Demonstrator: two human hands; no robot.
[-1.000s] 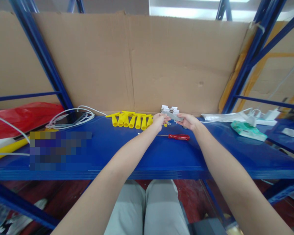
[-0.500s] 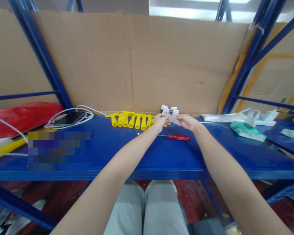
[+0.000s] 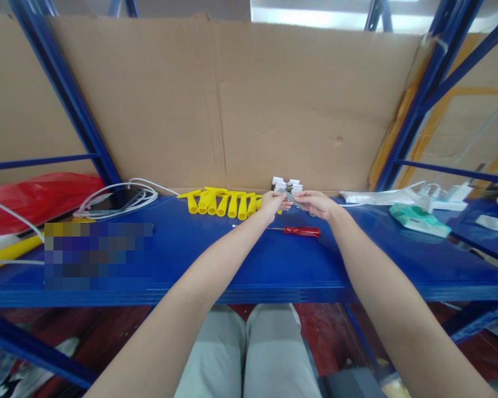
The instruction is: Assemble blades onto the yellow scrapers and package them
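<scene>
Between my two hands, above the back of the blue shelf, is a small flat grey metal plate. My left hand pinches its left end, and my right hand grips the other end. Just behind them stand several white pieces with curved notches, partly hidden by my fingers. A screwdriver with a red handle lies on the shelf below my hands, its shaft pointing left. To the left of my left hand, yellow T-shaped plastic pieces lie in a row.
A cardboard sheet walls off the back of the blue shelf. At left are a coiled white cable, a phone and a red bag. At right lie a green packet and a power strip with chargers.
The grey plate has turned in my fingers and now shows less of its flat face. Both hands stay in nearly the same place, still holding it.
</scene>
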